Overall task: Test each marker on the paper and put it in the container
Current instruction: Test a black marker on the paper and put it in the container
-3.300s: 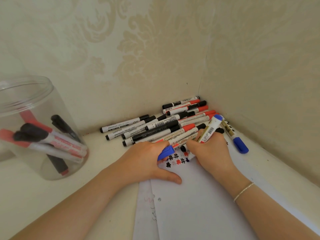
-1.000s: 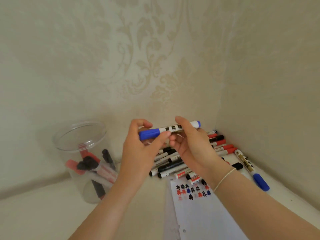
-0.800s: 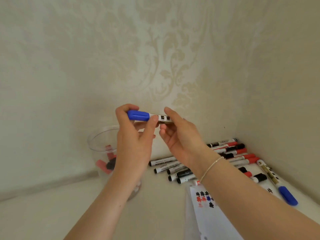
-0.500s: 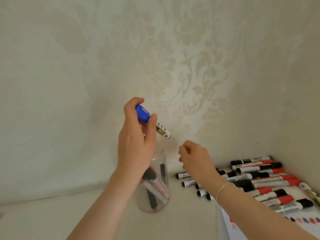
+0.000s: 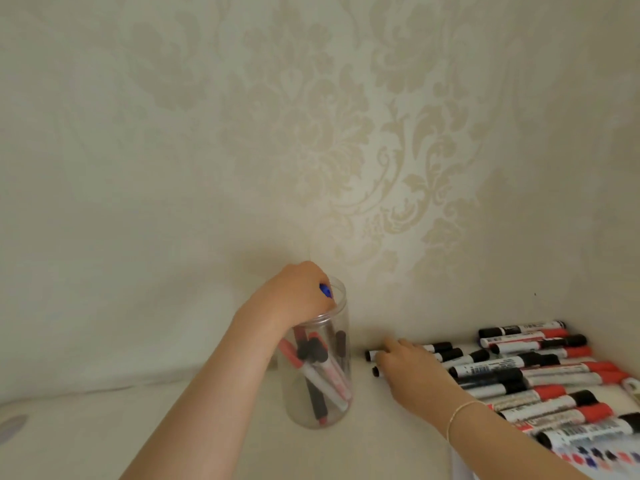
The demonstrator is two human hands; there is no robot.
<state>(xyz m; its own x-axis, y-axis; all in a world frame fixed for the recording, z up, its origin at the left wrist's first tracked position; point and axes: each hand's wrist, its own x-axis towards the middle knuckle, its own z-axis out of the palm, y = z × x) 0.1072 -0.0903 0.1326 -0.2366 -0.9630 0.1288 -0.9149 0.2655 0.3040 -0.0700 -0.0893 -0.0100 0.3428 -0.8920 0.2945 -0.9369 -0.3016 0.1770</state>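
A clear plastic jar (image 5: 313, 415) stands upright on the white surface and holds several red and black markers (image 5: 320, 370). My left hand (image 5: 294, 292) is at the jar's mouth and grips the blue marker (image 5: 325, 291); only its blue cap shows between my fingers. A pile of black and red capped markers (image 5: 540, 372) lies to the right against the wall. My right hand (image 5: 407, 367) lies on the pile's left end, fingers bent over two black-tipped markers; whether it grips one is hidden. The paper (image 5: 595, 459) with coloured test marks shows at the bottom right.
Patterned walls close in the back and the right side, forming a corner behind the pile. The white surface stretches to the left of the jar, with a grey blurred patch (image 5: 12, 426) at the far left edge.
My left hand has carried the blue marker down from above the jar into its mouth. My right hand has dropped onto the left end of the marker pile. The view has swung left.
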